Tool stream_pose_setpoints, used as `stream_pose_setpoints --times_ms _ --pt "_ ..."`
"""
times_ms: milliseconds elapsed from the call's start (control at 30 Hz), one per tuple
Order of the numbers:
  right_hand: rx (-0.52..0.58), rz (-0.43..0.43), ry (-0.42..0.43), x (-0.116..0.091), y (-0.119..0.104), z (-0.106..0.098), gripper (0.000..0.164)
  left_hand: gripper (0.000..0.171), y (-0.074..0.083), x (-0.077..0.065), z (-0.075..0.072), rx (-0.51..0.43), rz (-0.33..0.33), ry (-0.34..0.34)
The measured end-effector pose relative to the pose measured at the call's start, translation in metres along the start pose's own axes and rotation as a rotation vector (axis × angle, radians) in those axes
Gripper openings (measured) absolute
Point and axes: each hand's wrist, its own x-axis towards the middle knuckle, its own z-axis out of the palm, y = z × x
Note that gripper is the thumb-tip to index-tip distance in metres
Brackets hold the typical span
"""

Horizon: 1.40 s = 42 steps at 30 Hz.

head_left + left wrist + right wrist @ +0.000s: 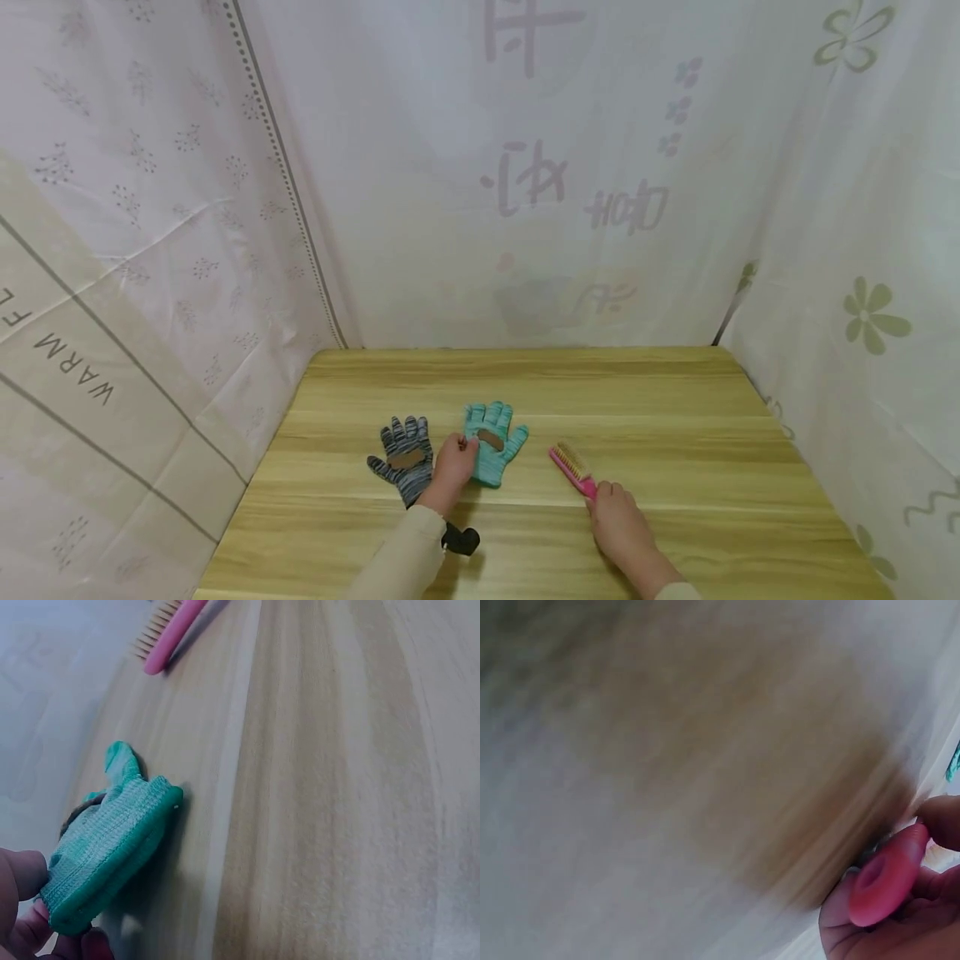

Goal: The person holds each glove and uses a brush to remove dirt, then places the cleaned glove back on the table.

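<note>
A teal knit glove (495, 462) with a brown oval patch lies near the middle of the wooden table, its fingers toward the back. My left hand (455, 467) pinches its left edge near the cuff; the left wrist view shows thumb and fingertips at the green cuff (124, 874). Left of that hand is a grey-black knit glove (408, 467), also with a brown patch and partly covered by the hand. To the right, my right hand (621, 523) grips the handle of a pink brush (573, 468), whose pale bristles face up and right. The handle's rounded end (885, 885) shows in the right wrist view.
The wood-grain table (675, 400) is bounded by patterned cloth hangings at the left, back (420, 208) and right. A black rounded piece (461, 540) sits by my left wrist, below the gloves.
</note>
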Motion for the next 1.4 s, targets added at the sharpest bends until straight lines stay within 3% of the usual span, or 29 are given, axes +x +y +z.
stream_pose_setpoints --times_ms 500,667,900,1100,1167,1300,1400 --pt "0.045 0.007 -0.010 -0.001 -0.005 -0.004 0.024 0.033 -0.001 -0.005 -0.001 -0.035 0.063 0.033" --pt "0.038 0.007 -0.036 0.001 -0.009 -0.003 0.022 0.033 -0.001 -0.003 -0.003 -0.134 0.028 0.028" --pt "0.040 0.018 -0.044 0.002 -0.014 -0.001 0.020 0.024 -0.004 -0.004 -0.003 -0.438 -0.080 -0.024" --pt "0.036 -0.011 -0.040 0.002 -0.015 -0.001 0.018 0.019 -0.006 -0.004 -0.002 -0.549 -0.138 -0.055" --pt "0.037 -0.015 -0.041 0.002 -0.014 -0.001 0.018 0.026 -0.006 -0.005 -0.002 -0.576 -0.154 -0.074" --pt "0.049 -0.016 -0.045 0.002 -0.014 -0.001 0.019 0.063 -0.006 -0.007 -0.002 -0.601 -0.188 -0.138" --pt "0.071 -0.005 -0.054 0.002 -0.017 -0.003 0.018 0.068 -0.005 -0.010 -0.002 -0.607 -0.190 -0.184"
